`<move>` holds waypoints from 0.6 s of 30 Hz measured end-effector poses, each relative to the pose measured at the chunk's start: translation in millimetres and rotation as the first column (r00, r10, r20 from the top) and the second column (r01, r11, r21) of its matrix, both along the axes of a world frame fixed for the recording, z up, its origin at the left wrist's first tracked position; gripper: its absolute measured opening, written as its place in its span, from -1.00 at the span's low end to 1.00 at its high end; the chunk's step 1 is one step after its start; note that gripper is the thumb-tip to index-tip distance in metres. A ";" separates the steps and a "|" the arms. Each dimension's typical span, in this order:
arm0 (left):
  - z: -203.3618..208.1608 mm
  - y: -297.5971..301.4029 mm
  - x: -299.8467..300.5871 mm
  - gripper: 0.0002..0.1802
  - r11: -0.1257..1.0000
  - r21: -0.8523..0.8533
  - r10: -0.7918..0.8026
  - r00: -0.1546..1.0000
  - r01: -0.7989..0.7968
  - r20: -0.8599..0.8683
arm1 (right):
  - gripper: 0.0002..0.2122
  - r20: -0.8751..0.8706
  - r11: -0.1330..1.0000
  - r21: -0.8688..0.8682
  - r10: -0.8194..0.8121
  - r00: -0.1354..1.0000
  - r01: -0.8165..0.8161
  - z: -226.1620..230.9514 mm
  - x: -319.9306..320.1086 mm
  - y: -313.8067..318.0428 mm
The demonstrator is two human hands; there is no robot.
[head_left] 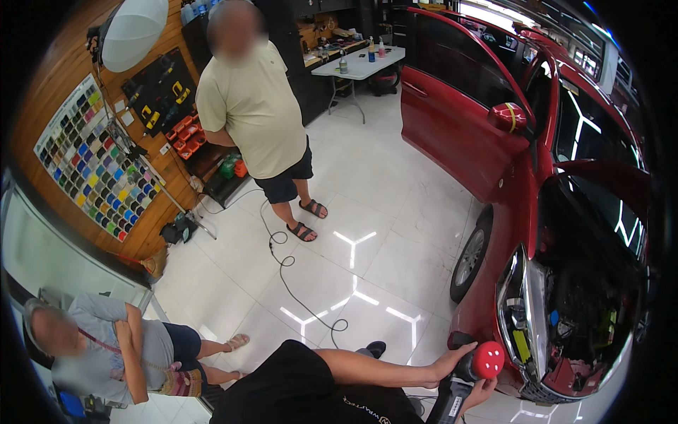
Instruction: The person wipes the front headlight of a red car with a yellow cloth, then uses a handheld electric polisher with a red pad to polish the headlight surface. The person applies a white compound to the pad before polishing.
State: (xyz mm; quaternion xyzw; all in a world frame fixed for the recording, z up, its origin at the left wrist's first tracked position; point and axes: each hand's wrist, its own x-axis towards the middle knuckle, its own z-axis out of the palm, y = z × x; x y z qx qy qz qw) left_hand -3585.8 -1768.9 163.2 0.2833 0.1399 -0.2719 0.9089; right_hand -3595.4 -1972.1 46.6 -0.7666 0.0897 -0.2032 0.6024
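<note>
**Polisher held at the red car's front corner**

At the far left a seated person (106, 350) sat with arms folded against the wall, below a board of colour samples (95, 159) hung where it could be read from the floor. A second person (258, 113) stood on the white tiled floor (367, 233), and a black power cord (286, 265) trailed loose across the tiles towards the wearer, probably left slack so the tool could move.

The left hand (452, 360) lay over the head of the polisher (459, 389), fingers wrapped on it, likely to steady it. The right hand (480, 391) gripped the body from beneath, only partly visible. The red foam pad (488, 360) sat just beside the red car (494, 212), near its headlight (519, 318); whether it touched the paint could not be told.

The polisher's lower body ran off the frame's bottom edge. The engine bay (586, 311) under the raised bonnet was dark and hard to read.
</note>
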 end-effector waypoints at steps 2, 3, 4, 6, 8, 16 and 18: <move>-4.7 8.0 12.7 -0.32 0.995 -0.031 0.091 0.995 -0.092 -0.047 | -0.51 -0.084 0.990 0.032 0.143 0.986 -0.141 20.6 9.0 10.2; 2.2 17.1 13.9 -0.32 0.989 -0.032 0.143 0.985 -0.147 -0.097 | -0.50 -0.188 0.969 0.076 0.245 0.951 -0.235 29.7 9.6 8.8; 7.2 23.0 15.4 -0.33 0.980 -0.032 0.192 0.971 -0.198 -0.146 | -0.49 -0.283 0.939 0.128 0.342 0.896 -0.318 41.7 7.7 5.3; -17.0 38.8 24.3 -0.35 0.941 -0.074 0.307 0.922 -0.331 -0.235 | -0.47 -0.422 0.848 0.224 0.529 0.736 -0.481 77.5 4.2 24.2; -17.5 50.7 42.6 -0.35 0.913 0.007 0.401 0.895 -0.408 -0.193 | -0.43 -0.491 0.775 0.299 0.625 0.607 -0.556 130.4 -2.9 32.9; 73.1 68.4 94.6 -0.19 0.870 -0.322 0.449 0.870 -0.374 0.202 | -0.22 -0.398 0.608 0.577 0.792 0.463 -0.545 289.0 37.6 53.3; 78.2 64.9 100.8 -0.12 0.852 -0.375 0.477 0.839 -0.366 0.263 | -0.29 -0.349 0.555 0.611 0.829 0.437 -0.565 277.0 58.3 40.1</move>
